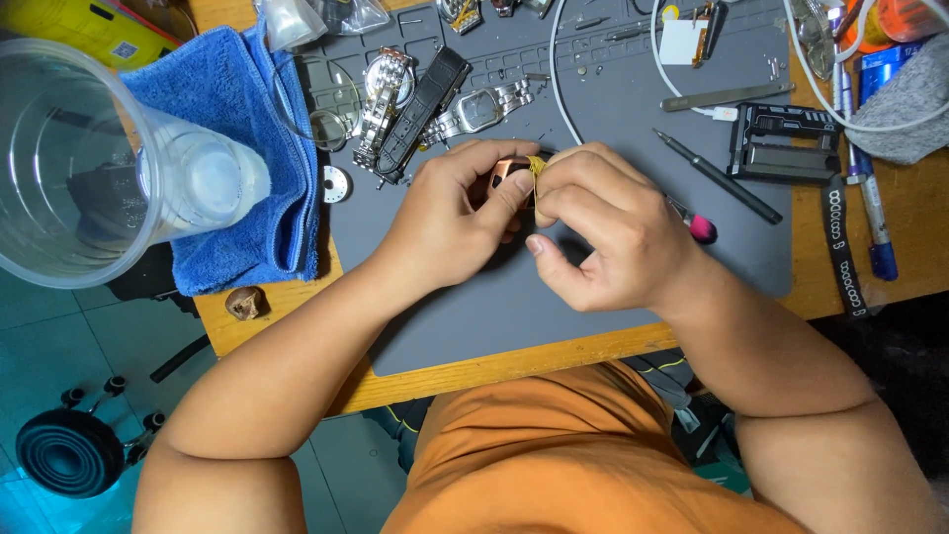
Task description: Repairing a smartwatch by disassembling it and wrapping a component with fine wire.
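My left hand (450, 218) grips a small copper-coloured watch case (507, 170) between thumb and fingers, above the grey work mat (554, 297). My right hand (603, 222) meets it from the right, fingertips pinched on a small yellowish piece (537, 164) at the case's edge. A pink-tipped tool (700, 228) pokes out behind my right hand; whether that hand holds it is hidden. Most of the case is covered by my fingers.
Several metal and black watch straps (425, 104) lie at the mat's back, next to a blue towel (247, 148) and a clear plastic cup (89, 163). A dark screwdriver (717, 176), black case holder (786, 143), tweezers (727, 96), white cable and pens lie to the right.
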